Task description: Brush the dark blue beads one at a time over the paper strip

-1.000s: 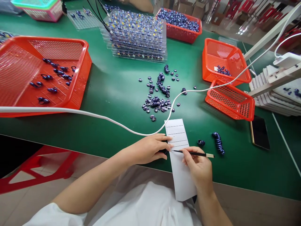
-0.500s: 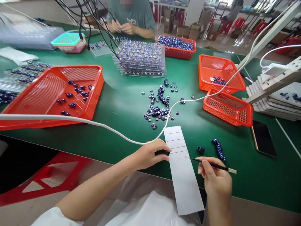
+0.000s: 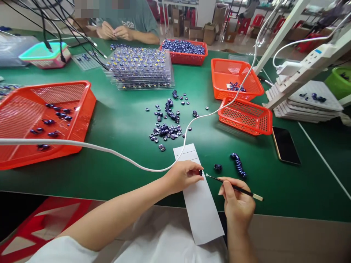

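Observation:
My left hand (image 3: 184, 176) pinches a small dark blue shiny piece (image 3: 201, 172) between thumb and fingertips, above a white paper strip (image 3: 203, 212) ruled with lines near its far end. Most of that piece is hidden by the fingers. In my right hand (image 3: 239, 202) is a thin black pen-like tool (image 3: 241, 190) with a pale rear end, held like a pencil. Its fine tip points left and carries a tiny whitish bit (image 3: 207, 175), just short of the left fingertips. Beyond the right hand lie a curved row of dark blue pieces (image 3: 238, 165) and a small cluster (image 3: 218, 167).
A white cable (image 3: 137, 163) crosses in front of my left hand. Loose blue pieces (image 3: 167, 130) lie ahead. Red baskets (image 3: 89, 109) stand left and right (image 3: 245, 116), stacked clear trays (image 3: 142, 69) behind. A phone (image 3: 286, 145) lies right. Another person's hands (image 3: 116, 31) work opposite.
My left hand has shifted rightward over the paper strip. The tool's tip has come closer to the left fingertips, and a whitish bit shows on it. The whole view has swung right.

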### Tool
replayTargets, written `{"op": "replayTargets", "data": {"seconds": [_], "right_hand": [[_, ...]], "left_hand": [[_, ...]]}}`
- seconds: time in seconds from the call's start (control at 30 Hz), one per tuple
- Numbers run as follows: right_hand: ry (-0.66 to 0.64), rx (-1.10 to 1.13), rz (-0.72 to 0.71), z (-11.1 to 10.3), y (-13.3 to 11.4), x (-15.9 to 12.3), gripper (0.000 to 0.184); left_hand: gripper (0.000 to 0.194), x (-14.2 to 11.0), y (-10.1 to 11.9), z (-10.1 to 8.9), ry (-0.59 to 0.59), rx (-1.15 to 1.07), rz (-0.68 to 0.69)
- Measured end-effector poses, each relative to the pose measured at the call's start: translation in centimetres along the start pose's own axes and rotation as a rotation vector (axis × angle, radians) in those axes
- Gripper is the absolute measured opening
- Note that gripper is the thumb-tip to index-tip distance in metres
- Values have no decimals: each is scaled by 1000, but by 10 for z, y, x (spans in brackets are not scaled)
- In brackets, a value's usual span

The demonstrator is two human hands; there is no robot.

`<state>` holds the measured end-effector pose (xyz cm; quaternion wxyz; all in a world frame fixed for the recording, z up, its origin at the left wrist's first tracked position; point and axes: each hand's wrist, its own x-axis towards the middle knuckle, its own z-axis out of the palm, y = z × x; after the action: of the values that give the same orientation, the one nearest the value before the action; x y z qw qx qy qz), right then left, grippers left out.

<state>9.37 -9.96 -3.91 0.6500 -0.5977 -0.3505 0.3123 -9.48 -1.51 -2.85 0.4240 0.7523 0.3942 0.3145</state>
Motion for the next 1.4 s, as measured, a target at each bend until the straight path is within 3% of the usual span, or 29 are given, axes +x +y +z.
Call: {"op": "replayTargets", "data": {"seconds": [0.27, 1.4], "right_hand": [[-60, -175, -43, -1, -8, -4, 11], [-137, -358, -99, 0, -9, -8, 12]], "left_hand": [[23, -4, -5, 0, -28, 20, 44], [20, -3, -5, -1, -67, 40, 82]]}}
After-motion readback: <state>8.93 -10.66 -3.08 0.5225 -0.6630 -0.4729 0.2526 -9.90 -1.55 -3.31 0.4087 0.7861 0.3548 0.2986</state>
